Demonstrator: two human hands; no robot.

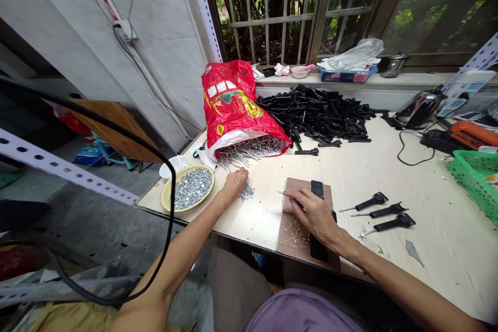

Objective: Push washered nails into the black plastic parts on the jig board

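Note:
My left hand (235, 184) is between the mouth of a red plastic bag (233, 98) and a small heap of tiny metal pieces (247, 192). Its fingers are bent together, and what they hold, if anything, is hidden. Thin metal rods (252, 149) spill from the bag's mouth. Over a brown board (291, 225), my right hand (313, 212) is closed on a thin metal rod (280, 193), whose tip sticks out leftward. Black pads (317, 185) lie on the board, partly behind this hand. A shallow bowl (167, 198) of metal washers (192, 187) stands left of my left hand.
Several black-handled tools with metal shafts (392, 222) lie right of the board. A big pile of black plastic parts (322, 111) is at the back. A green basket (470, 171), an orange-and-black device (472, 134) and a metal kettle (422, 106) stand at right. A black cable (171, 202) hangs in front.

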